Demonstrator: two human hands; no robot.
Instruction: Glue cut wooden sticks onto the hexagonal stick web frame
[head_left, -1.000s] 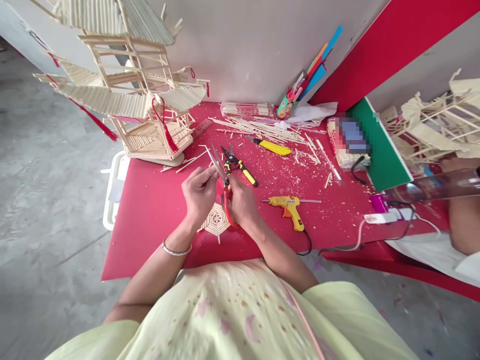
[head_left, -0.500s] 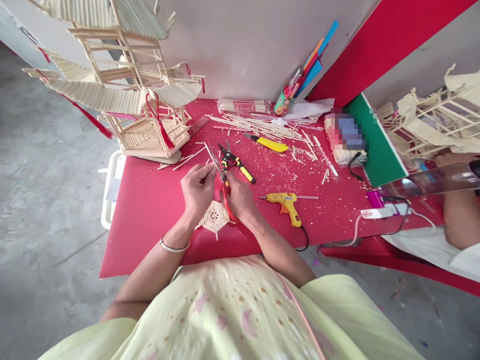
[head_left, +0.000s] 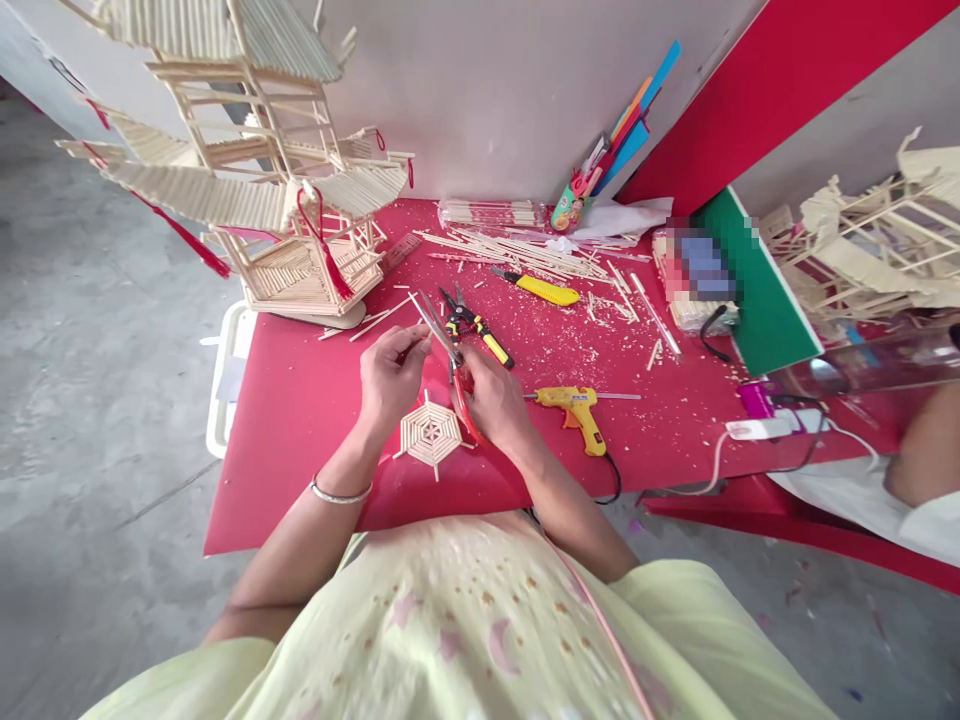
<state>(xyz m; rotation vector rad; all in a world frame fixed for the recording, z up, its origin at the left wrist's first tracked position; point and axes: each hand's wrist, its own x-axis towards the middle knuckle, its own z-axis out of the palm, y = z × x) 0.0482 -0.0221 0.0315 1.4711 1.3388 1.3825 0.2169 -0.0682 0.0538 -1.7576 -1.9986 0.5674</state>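
Note:
My right hand (head_left: 491,395) is closed around the red handles of a pair of scissors (head_left: 460,385), whose blades point up and left with a gap between them. Beside the blades, my left hand (head_left: 391,375) pinches a small wooden stick, mostly hidden by the fingers. Below both hands, a hexagonal web of wooden sticks (head_left: 430,435) lies flat on the red table (head_left: 292,430), with stick ends jutting from its corners. Black-and-yellow pliers (head_left: 480,330) lie just beyond the scissors.
A stick-built pagoda (head_left: 262,190) with red tassels stands at the left. Loose sticks (head_left: 517,250), a yellow utility knife (head_left: 547,290) and a pen cup (head_left: 570,205) lie or stand behind. A yellow glue gun (head_left: 574,408) and power strip (head_left: 776,425) are right, near another person's arm (head_left: 926,445).
The scissors and my right hand have shifted slightly right, and my left hand slightly left. More of the hexagonal web shows between my hands. The whole view has moved a little.

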